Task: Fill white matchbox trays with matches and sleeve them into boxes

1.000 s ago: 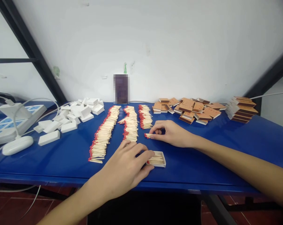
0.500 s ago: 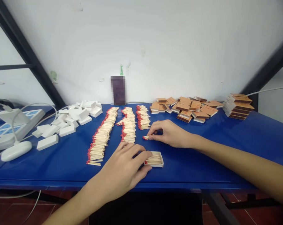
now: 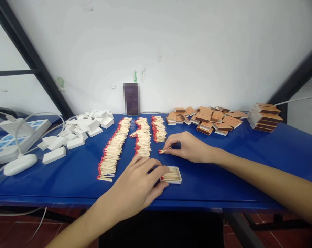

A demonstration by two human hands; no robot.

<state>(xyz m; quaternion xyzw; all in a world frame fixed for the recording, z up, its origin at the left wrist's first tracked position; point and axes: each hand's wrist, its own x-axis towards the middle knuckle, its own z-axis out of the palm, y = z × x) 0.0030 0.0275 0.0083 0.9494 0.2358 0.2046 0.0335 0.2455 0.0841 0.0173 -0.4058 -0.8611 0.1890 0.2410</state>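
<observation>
My left hand [image 3: 139,187] grips the left end of a small white matchbox tray [image 3: 180,179] between thumb and fingers. Wooden matches [image 3: 172,175] lie inside it, their heads to the left and partly covered by my fingers. Behind the tray, my right hand [image 3: 188,148] pinches a few red-headed matches [image 3: 163,151] just above or on the table; I cannot tell which. Three rows of matches stretch away from me: a long left row [image 3: 113,148], a middle row [image 3: 142,137] partly behind my left hand, and a shorter right row [image 3: 158,129].
White trays [image 3: 78,131] are heaped at the back left. Brown matchbox sleeves [image 3: 207,119] are scattered at the back right, beside a stack of matchboxes [image 3: 265,117]. A power strip [image 3: 39,129] with cables and a white oval device [image 3: 20,164] occupy the left of the blue table [image 3: 223,186].
The whole view has shifted slightly. Both hands keep nearly the same place and grip, the left on the tray and the right on the matches.
</observation>
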